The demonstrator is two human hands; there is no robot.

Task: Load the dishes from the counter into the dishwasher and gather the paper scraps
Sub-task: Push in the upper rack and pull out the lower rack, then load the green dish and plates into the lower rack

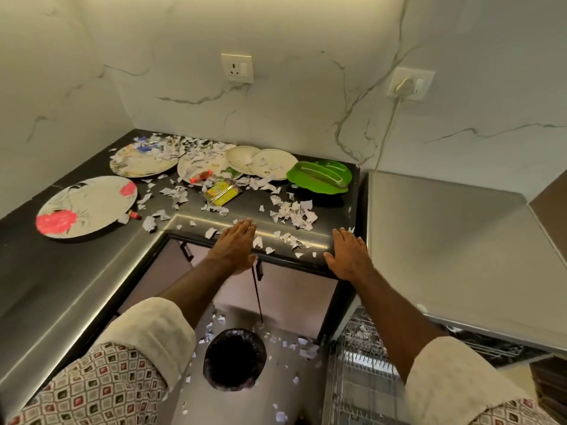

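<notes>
Torn paper scraps (294, 211) litter the dark counter (325, 200), thickest along the back wall and in a loose patch near the front right. Among them sit the dishes. A large floral plate (87, 207) lies alone at the left. A scrap-covered plate (144, 161) and a second littered plate (202, 170) are at the back. Two overlapping cream plates (267, 164) sit beside them, and a green dish (319, 176) is at the right end. A yellow packet (221, 193) lies in front of the middle plates.

The left hand (234, 248) lies palm down over the counter's front edge, fingers straight and close together, tips among the scraps, gripping nothing. The right hand (348, 254) rests flat at the front right corner, fingers straight, thumb spread, also holding nothing.

Below stand a black-lined bin (234, 358), with more scraps on the floor (303, 348), and a pulled-out wire rack (359, 363) at the right.
</notes>
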